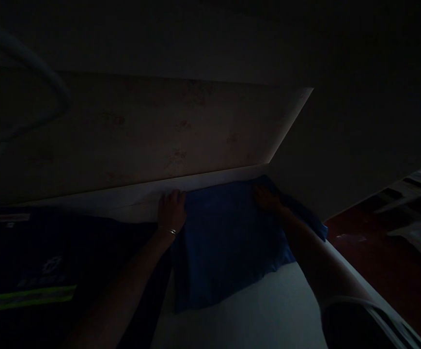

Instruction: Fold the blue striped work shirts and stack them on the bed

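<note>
- Spread out at centre of frame, across pale surface (261, 305): blue cloth (228, 232), lower edge uneven, right part running under right forearm (314, 257).
- At cloth's upper left corner: left hand (172, 209), fingers bent; too dark to tell if gripping. Worn on wrist: thin bracelet (173, 232).
- Placed on cloth near its upper right corner: right hand (266, 198), palm down; grip or no grip, cannot tell.
- Lying lower left: dark garment (97, 257) with yellow-green reflective stripe (50, 294).
- Behind, upper middle: floral panel (181, 128).
- Visible at right edge: red floor (373, 257).
</note>
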`<state>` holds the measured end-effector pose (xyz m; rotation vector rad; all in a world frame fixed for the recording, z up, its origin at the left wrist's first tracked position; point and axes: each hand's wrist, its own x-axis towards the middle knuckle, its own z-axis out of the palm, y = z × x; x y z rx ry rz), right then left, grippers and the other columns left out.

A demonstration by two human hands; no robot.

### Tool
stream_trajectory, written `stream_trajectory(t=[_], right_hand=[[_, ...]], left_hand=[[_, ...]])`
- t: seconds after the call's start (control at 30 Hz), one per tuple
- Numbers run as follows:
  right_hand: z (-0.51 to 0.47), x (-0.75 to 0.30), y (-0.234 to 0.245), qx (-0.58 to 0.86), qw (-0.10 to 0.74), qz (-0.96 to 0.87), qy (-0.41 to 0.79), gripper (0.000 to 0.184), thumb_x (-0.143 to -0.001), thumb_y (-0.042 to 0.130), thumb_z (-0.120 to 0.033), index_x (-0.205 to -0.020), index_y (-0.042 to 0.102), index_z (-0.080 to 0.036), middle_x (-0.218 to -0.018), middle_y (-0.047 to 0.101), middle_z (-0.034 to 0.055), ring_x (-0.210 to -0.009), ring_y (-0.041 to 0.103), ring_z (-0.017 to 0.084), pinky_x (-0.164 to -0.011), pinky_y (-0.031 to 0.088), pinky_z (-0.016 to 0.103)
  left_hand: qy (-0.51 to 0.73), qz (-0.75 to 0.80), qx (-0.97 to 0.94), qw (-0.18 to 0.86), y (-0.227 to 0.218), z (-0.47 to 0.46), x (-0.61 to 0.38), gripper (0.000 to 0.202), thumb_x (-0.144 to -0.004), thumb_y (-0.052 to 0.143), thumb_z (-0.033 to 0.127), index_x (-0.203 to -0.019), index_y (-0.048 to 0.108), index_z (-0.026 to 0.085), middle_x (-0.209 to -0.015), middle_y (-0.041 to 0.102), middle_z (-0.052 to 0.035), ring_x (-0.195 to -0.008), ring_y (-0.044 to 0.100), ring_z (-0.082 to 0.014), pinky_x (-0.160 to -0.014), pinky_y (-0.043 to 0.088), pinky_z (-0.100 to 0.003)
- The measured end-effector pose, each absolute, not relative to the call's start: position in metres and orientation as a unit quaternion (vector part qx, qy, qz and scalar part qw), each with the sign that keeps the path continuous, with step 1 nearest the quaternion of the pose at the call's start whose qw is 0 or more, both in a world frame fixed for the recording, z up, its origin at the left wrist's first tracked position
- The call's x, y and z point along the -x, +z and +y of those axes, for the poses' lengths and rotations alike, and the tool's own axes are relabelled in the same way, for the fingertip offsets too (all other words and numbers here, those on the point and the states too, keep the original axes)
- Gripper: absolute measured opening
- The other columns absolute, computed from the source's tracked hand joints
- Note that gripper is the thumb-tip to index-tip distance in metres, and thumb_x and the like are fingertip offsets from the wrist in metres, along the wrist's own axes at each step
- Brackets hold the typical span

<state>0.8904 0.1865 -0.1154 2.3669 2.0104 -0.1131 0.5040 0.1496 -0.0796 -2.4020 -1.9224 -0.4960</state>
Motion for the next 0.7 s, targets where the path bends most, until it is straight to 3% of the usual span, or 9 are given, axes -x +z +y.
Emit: stream_trajectory(t=[0.2,0.43,0.7], right_hand=[[0.129,-0.844,-0.097,-0.742,-0.056,0.667,0.026,0.057,-0.101,0.017,-0.047,-0.151,0.032,-0.025,-0.16,0.027,0.0074,-0.143,0.03,0.029,-0.114,0.011,0.067],[0.004,-0.801,-0.086,-0.673,-0.07,0.735,0.043,0.054,-0.1,0.022,-0.049,-0.151,0.033,-0.033,-0.161,0.022,0.0012,-0.148,0.018,0.028,-0.113,-0.004,0.067],[-0.03,-0.797,-0.128,-0.678,0.014,0.735,-0.015,0.058,-0.099,0.021,-0.053,-0.152,0.031,-0.033,-0.162,0.02,0.0009,-0.147,0.018,0.029,-0.113,0.014,0.067]], left_hand=[[-0.118,-0.568,0.812,-0.06,-0.1,0.078,-0.523,0.062,-0.096,0.027,0.054,-0.143,0.046,0.02,-0.156,0.034,-0.0127,-0.142,0.032,-0.0329,-0.115,0.023,-0.061],[-0.145,-0.562,0.812,-0.051,-0.081,0.026,-0.507,0.063,-0.097,0.024,0.054,-0.148,0.037,0.021,-0.159,0.027,-0.0108,-0.148,0.022,-0.0283,-0.119,0.014,-0.06],[-0.136,-0.539,0.821,-0.129,-0.101,-0.071,-0.518,0.067,-0.094,0.025,0.062,-0.149,0.037,0.024,-0.16,0.027,-0.0084,-0.147,0.023,-0.0284,-0.119,0.019,-0.06]])
